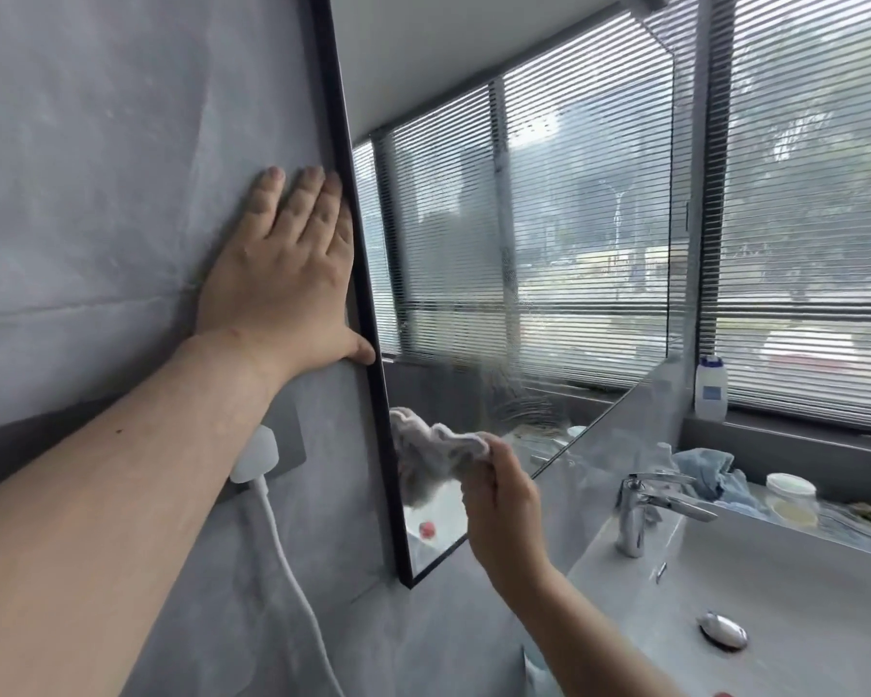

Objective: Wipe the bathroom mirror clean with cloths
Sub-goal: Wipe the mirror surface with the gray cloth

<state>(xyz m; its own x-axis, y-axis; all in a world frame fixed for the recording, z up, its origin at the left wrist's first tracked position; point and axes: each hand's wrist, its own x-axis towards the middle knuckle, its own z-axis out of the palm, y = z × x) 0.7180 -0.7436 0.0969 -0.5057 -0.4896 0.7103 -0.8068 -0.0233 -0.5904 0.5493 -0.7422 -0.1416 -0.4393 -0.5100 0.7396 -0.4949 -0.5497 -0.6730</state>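
The mirror [524,244] is fixed to the grey wall [96,193] above the sink [775,586] and is edged by a thin black frame [358,274]. Its glass is judged stiff, slick and breakable, so it is best pressed evenly rather than leaned on. The pale cloth [433,460] is bunched against the lower left corner of the glass and pinched between thumb and fingers of the right hand [504,510]; being soft and light, it is probably best gripped as a wad. The left hand [282,274] is laid flat on the wall, fingers straight, thumb touching the frame. A blue cloth [710,470] is heaped behind the tap [644,510]. A blue label is carried by the white bottle [711,389] on the sill, but no writing can be read.
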